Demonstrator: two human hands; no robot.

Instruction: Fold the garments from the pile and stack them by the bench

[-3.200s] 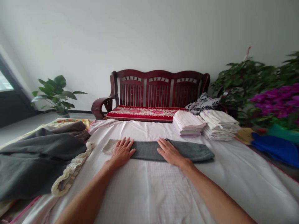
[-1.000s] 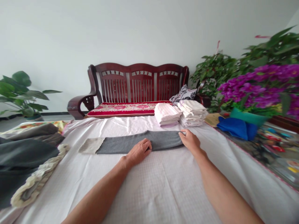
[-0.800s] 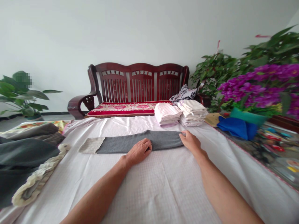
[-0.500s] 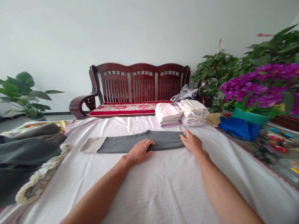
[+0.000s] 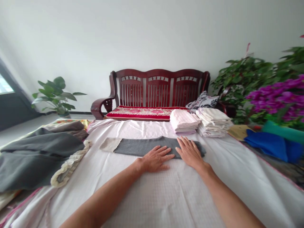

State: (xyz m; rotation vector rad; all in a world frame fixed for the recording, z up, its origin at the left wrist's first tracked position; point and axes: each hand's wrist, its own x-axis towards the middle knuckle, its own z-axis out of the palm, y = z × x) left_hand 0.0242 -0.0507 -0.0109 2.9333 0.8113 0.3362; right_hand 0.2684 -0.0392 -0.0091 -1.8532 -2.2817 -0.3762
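A long folded grey cloth [image 5: 142, 147] with a beige knit end [image 5: 110, 144] lies across a table covered by a white sheet [image 5: 166, 196]. My left hand [image 5: 155, 158] lies flat with fingers spread on the cloth's near edge, right of its middle. My right hand [image 5: 190, 152] lies flat and open on the cloth's right part, close beside the left hand. Neither hand holds anything.
Two stacks of folded pale cloths [image 5: 184, 122] [image 5: 213, 122] sit behind the grey cloth. Dark grey garments [image 5: 35, 155] with a cream ruffled edge [image 5: 68, 164] are piled at the left. Blue cloth [image 5: 273, 145], flowering plants [image 5: 280, 95] at the right; a wooden bench [image 5: 156, 95] behind.
My left hand has opened from a curled grip to lie flat on the cloth. My right hand has moved from the cloth's right end inward, flat beside the left. The view shifted left.
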